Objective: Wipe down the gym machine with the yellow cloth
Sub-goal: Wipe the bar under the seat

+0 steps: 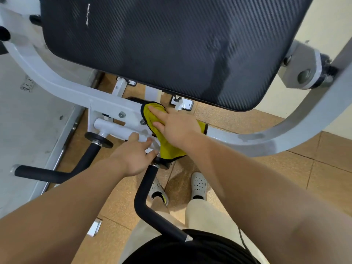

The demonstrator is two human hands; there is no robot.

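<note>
**Wiping the frame bar under the pad, one hand bracing**

Standing beside the person at the gym machine (pixel 49 77). The yellow cloth (pixel 167 147) lies draped over the white frame bar (pixel 114 105), just below the big black pad (pixel 171 44). Its lower corner hangs down past the bar.

The right hand (pixel 177 128) lies flat on the cloth with its fingers straight. It presses the cloth onto the metal and does not bunch it up. Judgement: a flat palm spreads the pressure, so more of the cloth meets the bar on each stroke.

The left hand (pixel 131 159) is wrapped round the short white cross tube (pixel 114 128) beside the cloth, thumb over the top. Judgement: it steadies the body, and perhaps the moving arm, while the person leans in.

Two black handles (pixel 141 195) (pixel 47 173) stick out towards the person, who stands close between them in white shoes (pixel 199 185).

The frame to the right shows a dull, damp-looking patch (pixel 253 138). Judgement: that stretch is probably wiped already, and the bracket and bolts (pixel 122 114) to the left are probably still to do. Whether the pad has been wiped, I cannot tell.
</note>
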